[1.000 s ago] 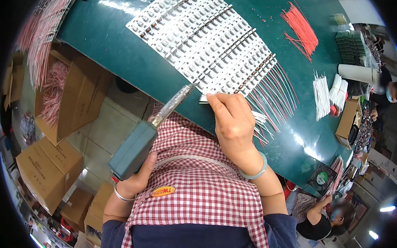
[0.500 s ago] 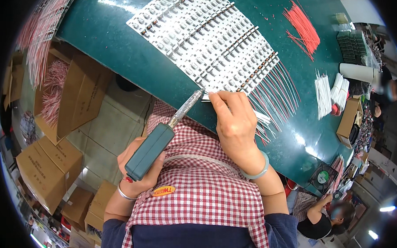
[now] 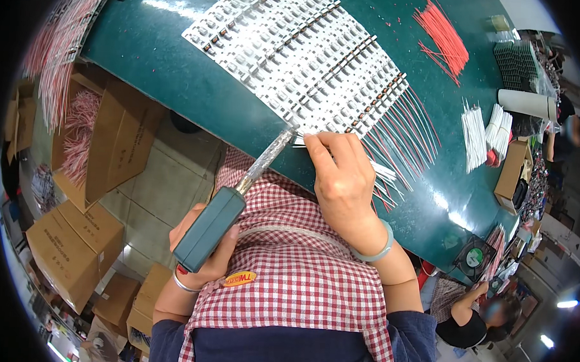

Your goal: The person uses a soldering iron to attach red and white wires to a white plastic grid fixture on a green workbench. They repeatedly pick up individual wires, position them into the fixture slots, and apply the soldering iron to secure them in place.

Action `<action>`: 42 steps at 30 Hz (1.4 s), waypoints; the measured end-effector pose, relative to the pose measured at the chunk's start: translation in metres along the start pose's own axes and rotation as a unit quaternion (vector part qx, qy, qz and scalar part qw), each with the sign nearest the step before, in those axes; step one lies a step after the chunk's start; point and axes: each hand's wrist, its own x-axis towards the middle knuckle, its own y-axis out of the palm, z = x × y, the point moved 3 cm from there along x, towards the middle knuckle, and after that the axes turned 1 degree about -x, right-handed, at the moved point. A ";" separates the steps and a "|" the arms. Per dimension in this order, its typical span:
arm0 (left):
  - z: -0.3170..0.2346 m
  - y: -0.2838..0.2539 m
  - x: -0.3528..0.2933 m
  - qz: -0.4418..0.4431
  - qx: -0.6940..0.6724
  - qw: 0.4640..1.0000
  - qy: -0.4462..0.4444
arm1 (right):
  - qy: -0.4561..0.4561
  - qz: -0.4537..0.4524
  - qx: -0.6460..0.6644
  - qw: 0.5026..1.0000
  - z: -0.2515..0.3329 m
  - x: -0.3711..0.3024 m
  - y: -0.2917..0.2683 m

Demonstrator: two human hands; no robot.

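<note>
My left hand [image 3: 219, 260] is wrapped round the dark green handle of a soldering iron [image 3: 210, 229]. Its silvery barrel slants up and right, and the tip meets the lower corner of a white panel of circuit boards [image 3: 300, 60]. Beside that tip, my right hand [image 3: 344, 176] pinches thin white wires [image 3: 385, 174]; their ends stick out left of the fingertips, and the rest trail out on the other side of the hand. Whether the tip touches a wire is too small to tell. Red and white wires [image 3: 406, 134] fan out from the panel's right edge.
The green table [image 3: 154, 55] also bears red wires [image 3: 443, 39], white wire bundles [image 3: 474, 136] and a small fan [image 3: 474, 257]. Cardboard boxes [image 3: 122, 137] stand on the floor at left, one holding wires. A co-worker [image 3: 474, 315] sits at lower right; another person is at far right.
The soldering iron's handle has shifted slightly down and left with my left hand. My right hand has stayed almost where it was, with the wires still pinched.
</note>
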 end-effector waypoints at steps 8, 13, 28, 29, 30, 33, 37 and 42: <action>0.004 0.001 -0.002 -0.005 -0.027 0.999 -0.035 | 0.009 -0.015 0.034 0.999 -0.002 0.002 -0.007; 0.002 0.005 0.004 -0.005 -0.024 0.999 -0.026 | -0.002 -0.025 0.037 0.999 -0.013 0.003 -0.003; -0.022 0.010 0.035 -0.007 0.009 1.000 0.026 | -0.013 0.003 0.002 1.000 -0.010 0.008 -0.003; -0.022 0.010 0.035 -0.008 0.009 1.000 0.028 | -0.014 0.002 0.000 1.000 -0.010 0.007 -0.002; -0.023 0.011 0.037 -0.010 0.008 0.999 0.030 | -0.016 0.001 -0.002 1.000 -0.010 0.007 -0.002; -0.023 0.010 0.037 -0.010 0.003 0.999 0.033 | -0.016 -0.001 -0.001 1.000 -0.011 0.007 -0.002; -0.018 0.007 0.029 0.003 0.027 0.999 0.024 | -0.016 0.006 0.002 1.000 -0.012 0.007 -0.003; -0.009 0.007 0.017 -0.005 0.001 1.000 0.009 | -0.007 0.021 0.004 1.000 -0.011 0.008 -0.005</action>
